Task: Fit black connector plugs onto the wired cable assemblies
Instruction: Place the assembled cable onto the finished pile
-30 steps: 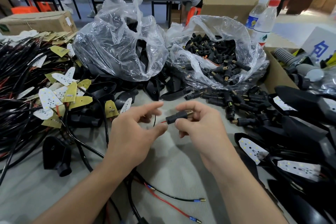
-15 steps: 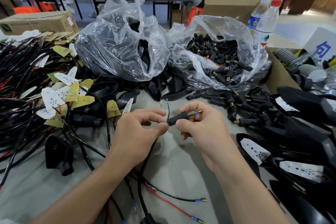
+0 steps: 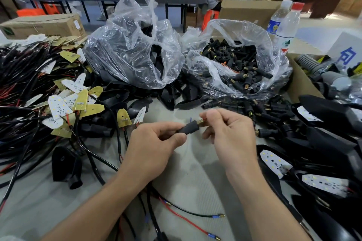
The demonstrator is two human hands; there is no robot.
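My left hand [image 3: 154,143] grips the rear end of a black connector plug [image 3: 188,127] between thumb and fingers. The plug points up and right, with a brass tip at its far end. My right hand [image 3: 231,133] pinches that brass tip and a thin red wire end coming out of it. A short blue wire end sticks up beside the plug's front. The cable itself runs under my left hand and is mostly hidden. More loose black plugs [image 3: 254,109] lie on the table behind my right hand.
A clear bag of black plugs [image 3: 235,64] and a second bag of black housings [image 3: 133,53] stand at the back. Cable bundles with LED boards [image 3: 58,103] fill the left. Black lamp housings [image 3: 323,162] crowd the right. Red and black terminal wires [image 3: 195,219] lie near me.
The plug has passed from my right hand's grip into my left hand's. My right fingers have slid forward to the brass tip, where wire ends now come through. The view has shifted slightly.
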